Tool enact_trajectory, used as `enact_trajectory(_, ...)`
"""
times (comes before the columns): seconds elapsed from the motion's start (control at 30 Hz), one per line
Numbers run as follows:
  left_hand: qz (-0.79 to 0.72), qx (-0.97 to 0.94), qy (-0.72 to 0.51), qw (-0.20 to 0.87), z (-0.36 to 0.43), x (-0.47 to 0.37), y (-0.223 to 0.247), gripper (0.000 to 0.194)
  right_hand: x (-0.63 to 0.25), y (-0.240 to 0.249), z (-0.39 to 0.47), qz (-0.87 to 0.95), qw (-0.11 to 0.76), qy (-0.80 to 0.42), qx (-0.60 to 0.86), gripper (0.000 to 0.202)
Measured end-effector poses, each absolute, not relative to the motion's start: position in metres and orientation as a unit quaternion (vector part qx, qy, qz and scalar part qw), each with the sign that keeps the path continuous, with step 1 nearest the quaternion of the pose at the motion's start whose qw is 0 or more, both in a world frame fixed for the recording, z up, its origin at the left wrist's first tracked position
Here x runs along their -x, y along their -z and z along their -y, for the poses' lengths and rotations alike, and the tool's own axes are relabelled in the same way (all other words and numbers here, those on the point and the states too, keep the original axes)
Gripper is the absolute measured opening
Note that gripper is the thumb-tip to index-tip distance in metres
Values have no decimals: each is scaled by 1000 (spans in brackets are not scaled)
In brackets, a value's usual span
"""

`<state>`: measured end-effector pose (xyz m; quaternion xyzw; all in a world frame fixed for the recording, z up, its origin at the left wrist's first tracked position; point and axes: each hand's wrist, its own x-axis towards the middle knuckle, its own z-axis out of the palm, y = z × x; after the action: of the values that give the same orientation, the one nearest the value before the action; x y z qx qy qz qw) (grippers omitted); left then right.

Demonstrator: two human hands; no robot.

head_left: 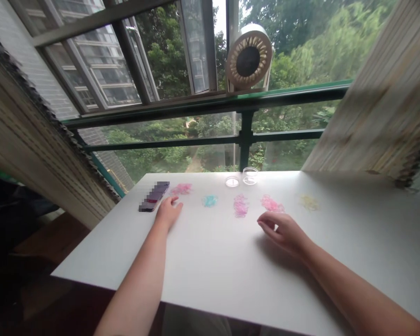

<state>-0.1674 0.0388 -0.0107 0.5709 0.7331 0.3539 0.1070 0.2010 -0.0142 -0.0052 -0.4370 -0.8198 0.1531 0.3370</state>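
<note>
My left hand (168, 212) rests on the white table, thumb apart from the fingers, with nothing visible in it. It lies beside a phone (154, 196) and just below a pink pile (182, 189) of thin strands or loops, perhaps small elastic bands. Above the table hovers my right hand (278, 227), thumb and fingertips pinched together; whatever they hold, if anything, is too small to make out. Nearest to it is a coral-pink pile (271, 203). More such piles lie in a row: turquoise (210, 201), purple-pink (241, 206) and pale yellow (309, 202).
Two small clear round containers or lids, a flatter one (232, 182) and a taller one (250, 176), stand at the table's far edge. Behind it runs a green railing (245, 135) with a round fan (249, 58) above. Curtains (378, 98) hang at both sides.
</note>
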Motion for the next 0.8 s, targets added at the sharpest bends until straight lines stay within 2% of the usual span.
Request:
enact_trajectory(0.23, -775, -516, -355, 79, -54, 180, 24, 60, -190, 17, 16, 859, 244, -172, 417, 14)
enact_trajectory(0.57, -807, -507, -300, 39, -60, 176, 26, 63, -192, 17, 14, 851, 232, -206, 424, 15)
enact_trajectory(0.8, -810, -526, -258, 16, -54, 169, 22, 53, -193, 13, 14, 844, 235, -219, 429, 15)
